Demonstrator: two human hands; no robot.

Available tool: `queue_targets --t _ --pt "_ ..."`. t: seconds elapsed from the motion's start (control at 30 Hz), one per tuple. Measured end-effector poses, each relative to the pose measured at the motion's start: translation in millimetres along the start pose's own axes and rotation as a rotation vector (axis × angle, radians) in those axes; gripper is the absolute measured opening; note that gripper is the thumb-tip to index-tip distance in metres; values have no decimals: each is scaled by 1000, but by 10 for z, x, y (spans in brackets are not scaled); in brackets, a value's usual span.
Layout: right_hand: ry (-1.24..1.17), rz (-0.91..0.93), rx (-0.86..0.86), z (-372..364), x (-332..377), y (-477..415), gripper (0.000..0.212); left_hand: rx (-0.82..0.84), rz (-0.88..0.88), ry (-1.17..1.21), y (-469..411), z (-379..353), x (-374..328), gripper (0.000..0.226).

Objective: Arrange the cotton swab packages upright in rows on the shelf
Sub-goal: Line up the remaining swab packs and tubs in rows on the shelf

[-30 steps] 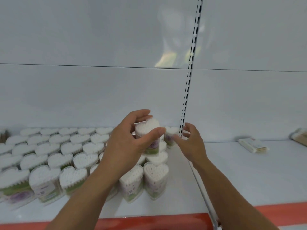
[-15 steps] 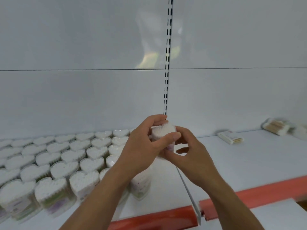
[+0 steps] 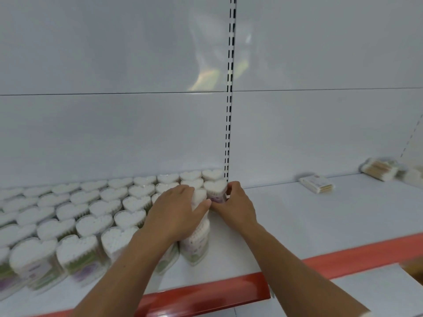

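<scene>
Held package (image 3: 215, 188): upright, heart top up, frame centre, right end of second row from back | right hand (image 3: 235, 207): fingers curled round its right side | left hand (image 3: 176, 213): fingers laid over adjoining package, grip cannot be told | rows of packages (image 3: 91, 202): upright, left half of shelf (image 3: 297, 225) | flat pack (image 3: 317, 184): lying at right, well apart

Heart-topped swab packages (image 3: 96, 225) stand upright in close rows across the left of the white shelf (image 3: 297, 220). At the rows' right end, by the slotted upright (image 3: 230, 88), the right hand (image 3: 235, 204) curls round one package (image 3: 215, 188), while the left hand (image 3: 176, 211) lies flat over its neighbours. On the far right lie a flat box (image 3: 317, 184) and a blurred bundle (image 3: 380, 169).
</scene>
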State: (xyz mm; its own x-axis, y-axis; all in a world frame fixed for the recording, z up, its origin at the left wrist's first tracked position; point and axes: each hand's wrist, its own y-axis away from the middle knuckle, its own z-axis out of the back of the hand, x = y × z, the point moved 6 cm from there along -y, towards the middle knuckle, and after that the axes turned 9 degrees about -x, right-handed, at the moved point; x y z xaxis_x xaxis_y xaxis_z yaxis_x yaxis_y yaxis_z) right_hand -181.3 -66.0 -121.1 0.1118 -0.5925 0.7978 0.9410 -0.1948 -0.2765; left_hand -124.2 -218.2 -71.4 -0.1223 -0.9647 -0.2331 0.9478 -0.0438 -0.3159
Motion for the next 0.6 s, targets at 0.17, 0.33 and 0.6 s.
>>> queue_targets --t 0.17,0.33,0.6 --pt "-60 -13 -31 -70 -33 -56 53 7 9 -5 27 17 -2 50" --pt "-43 -56 33 -103 -61 -128 57 28 22 -24 26 19 13 55" --pt "34 -59 154 -25 -41 -195 87 12 13 -51 -45 138 -132 62"
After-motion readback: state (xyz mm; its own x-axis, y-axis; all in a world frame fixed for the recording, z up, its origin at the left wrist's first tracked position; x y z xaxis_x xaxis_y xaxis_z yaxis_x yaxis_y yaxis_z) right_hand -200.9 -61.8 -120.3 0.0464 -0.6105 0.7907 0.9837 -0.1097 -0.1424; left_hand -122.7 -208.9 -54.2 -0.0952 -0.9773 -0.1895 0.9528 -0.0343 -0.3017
